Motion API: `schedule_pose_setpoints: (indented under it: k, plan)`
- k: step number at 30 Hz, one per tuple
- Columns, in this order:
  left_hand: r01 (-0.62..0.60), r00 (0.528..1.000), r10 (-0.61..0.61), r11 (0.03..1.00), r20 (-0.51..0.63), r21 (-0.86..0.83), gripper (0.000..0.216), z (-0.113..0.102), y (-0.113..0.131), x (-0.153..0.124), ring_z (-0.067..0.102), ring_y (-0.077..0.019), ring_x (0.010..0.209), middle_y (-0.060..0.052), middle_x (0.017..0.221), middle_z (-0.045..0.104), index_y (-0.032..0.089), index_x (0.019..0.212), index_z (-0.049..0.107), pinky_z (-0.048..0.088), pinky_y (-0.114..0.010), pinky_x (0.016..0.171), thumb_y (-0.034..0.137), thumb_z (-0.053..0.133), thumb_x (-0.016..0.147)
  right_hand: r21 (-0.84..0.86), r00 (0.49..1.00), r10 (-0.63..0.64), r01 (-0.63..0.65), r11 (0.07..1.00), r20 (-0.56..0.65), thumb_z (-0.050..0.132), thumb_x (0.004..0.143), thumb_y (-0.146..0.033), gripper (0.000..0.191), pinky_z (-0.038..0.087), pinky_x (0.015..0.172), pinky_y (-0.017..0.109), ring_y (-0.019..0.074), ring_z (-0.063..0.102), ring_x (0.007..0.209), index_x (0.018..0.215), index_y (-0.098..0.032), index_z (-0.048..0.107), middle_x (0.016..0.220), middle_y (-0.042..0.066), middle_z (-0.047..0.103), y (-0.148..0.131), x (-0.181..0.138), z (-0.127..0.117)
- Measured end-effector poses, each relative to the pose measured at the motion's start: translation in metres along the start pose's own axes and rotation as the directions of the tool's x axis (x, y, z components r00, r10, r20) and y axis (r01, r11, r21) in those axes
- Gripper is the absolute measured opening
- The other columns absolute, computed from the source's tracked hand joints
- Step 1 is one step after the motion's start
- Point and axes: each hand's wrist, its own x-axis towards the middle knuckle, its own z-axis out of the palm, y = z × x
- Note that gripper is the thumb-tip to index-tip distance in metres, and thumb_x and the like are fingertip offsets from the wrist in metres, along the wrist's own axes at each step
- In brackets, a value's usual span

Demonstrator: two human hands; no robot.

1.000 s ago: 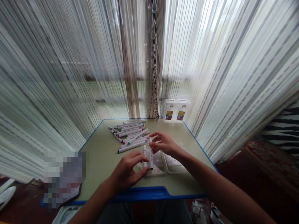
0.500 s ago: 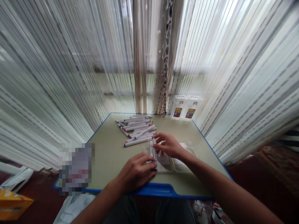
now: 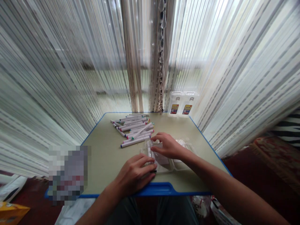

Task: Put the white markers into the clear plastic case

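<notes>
The left hand [image 3: 137,170] curved over the near, dark end of a white marker [image 3: 152,153], fingers bent; how firmly they gripped, I could not tell. Just beyond, the right hand's [image 3: 167,145] thumb and fingers, slightly parted, held its far end. The marker lay along the left side of an open clear case [image 3: 164,168] on the surface [image 3: 105,165]. Farther off lay loose markers [image 3: 136,143]; at the back stood clear labelled containers [image 3: 180,100].

Blue-edged table [image 3: 105,162]: heaped white markers [image 3: 132,126], open clear case [image 3: 163,160].
</notes>
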Motion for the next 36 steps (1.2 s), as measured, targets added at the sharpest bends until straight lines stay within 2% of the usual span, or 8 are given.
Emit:
schedule_pose_setpoints:
  k: [11, 18, 36]
  plan:
    - [-0.027, 1.000, 0.027, 1.000, 0.014, 0.011, 0.021, -0.0013, 0.0012, 0.0031, 0.064, -0.0211, 0.095, -0.007, 0.109, 0.072, 0.020, 0.106, 0.069, 0.056, -0.035, 0.083, 0.022, 0.061, 0.087, -0.070, 0.999, -0.008, 0.011, 0.998, 0.051, 0.073, 0.075, -0.025, 0.019, 0.044, 0.081, 0.034, 0.0222, 0.064, 0.084, 0.092, -0.016, 0.073, 0.089, 0.006, 0.073, 0.0058, 0.0005, 0.0022]
    - [-0.021, 1.000, 0.021, 1.000, 0.011, 0.010, 0.020, -0.0025, 0.0027, 0.0048, 0.064, -0.0210, 0.094, -0.007, 0.107, 0.073, 0.020, 0.105, 0.070, 0.056, -0.035, 0.082, 0.022, 0.061, 0.087, -0.081, 0.998, -0.008, 0.013, 0.997, 0.062, 0.074, 0.076, -0.028, 0.028, 0.046, 0.086, 0.036, 0.0248, 0.064, 0.092, 0.100, -0.014, 0.073, 0.097, 0.012, 0.070, 0.0026, -0.0010, -0.0009]
    - [-0.008, 0.999, 0.008, 1.000, 0.032, -0.016, 0.020, -0.0009, 0.0013, 0.0035, 0.057, -0.0222, 0.099, -0.006, 0.110, 0.071, 0.022, 0.104, 0.070, 0.053, -0.036, 0.085, 0.019, 0.061, 0.086, -0.065, 0.997, 0.041, -0.037, 0.997, 0.066, 0.078, 0.075, -0.030, 0.032, 0.047, 0.083, 0.034, 0.0225, 0.062, 0.089, 0.102, -0.015, 0.071, 0.096, 0.009, 0.064, 0.0032, -0.0016, -0.0012]
